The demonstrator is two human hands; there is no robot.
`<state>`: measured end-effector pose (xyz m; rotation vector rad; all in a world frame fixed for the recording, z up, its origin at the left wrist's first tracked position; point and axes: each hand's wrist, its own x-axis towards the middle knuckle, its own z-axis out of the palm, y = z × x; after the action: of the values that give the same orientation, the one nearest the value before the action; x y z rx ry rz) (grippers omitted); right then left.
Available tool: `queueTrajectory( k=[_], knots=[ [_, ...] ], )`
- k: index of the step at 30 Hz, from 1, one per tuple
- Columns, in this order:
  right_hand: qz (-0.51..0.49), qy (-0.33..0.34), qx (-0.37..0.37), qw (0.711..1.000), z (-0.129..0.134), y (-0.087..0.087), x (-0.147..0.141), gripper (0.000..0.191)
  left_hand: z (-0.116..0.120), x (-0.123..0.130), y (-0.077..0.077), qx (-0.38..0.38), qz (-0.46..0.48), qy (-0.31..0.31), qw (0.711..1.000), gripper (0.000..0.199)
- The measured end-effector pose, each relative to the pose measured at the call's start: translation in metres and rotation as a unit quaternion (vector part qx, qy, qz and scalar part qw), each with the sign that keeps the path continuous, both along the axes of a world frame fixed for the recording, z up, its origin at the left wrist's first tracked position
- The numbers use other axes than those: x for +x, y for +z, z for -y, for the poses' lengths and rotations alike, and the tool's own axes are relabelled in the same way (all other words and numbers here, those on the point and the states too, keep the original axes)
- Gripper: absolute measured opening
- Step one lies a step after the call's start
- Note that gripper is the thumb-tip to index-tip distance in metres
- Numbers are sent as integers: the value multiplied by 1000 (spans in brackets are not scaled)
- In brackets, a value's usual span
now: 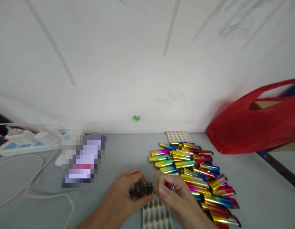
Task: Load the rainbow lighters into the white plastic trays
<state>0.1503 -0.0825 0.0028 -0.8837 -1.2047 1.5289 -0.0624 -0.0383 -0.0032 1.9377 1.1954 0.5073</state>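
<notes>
Near the bottom centre, my left hand (130, 187) is closed around several small black cylinders (147, 188), two of whose round ends face the camera. Close beside it on the right, my right hand (173, 194) pinches one slim piece (171, 187) with a dark round end and a purple body, mostly hidden by the fingers. Below both hands lies a pale tray (157, 214) with rows of oval hollows. To the right of my right hand is a pile of shiny gold, red, green and blue tubes (192, 181).
A white grid block (179, 136) stands behind the pile against the wall. At right is a red bag (254, 124). The left side holds a blurred phone (84, 159), a power strip (30, 141) and white cables (49, 196) on the grey table (123, 152).
</notes>
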Motion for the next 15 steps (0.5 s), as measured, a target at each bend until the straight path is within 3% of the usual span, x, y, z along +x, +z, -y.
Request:
queueTrajectory(
  k=[5, 11, 15],
  knots=[
    [-29, -11, -7, 999, 0, -5, -3, 66, 1, 0, 0, 0, -4, -2, 1000, 21],
    [-39, -36, -32, 998, -1, -3, -3, 65, 1, -1, -1, -8, 1, -4, 1000, 16],
    [-21, 4, -30, 999, -4, -2, 1, 66, -1, 0, -1, -9, 1, -1, 1000, 16]
  ],
)
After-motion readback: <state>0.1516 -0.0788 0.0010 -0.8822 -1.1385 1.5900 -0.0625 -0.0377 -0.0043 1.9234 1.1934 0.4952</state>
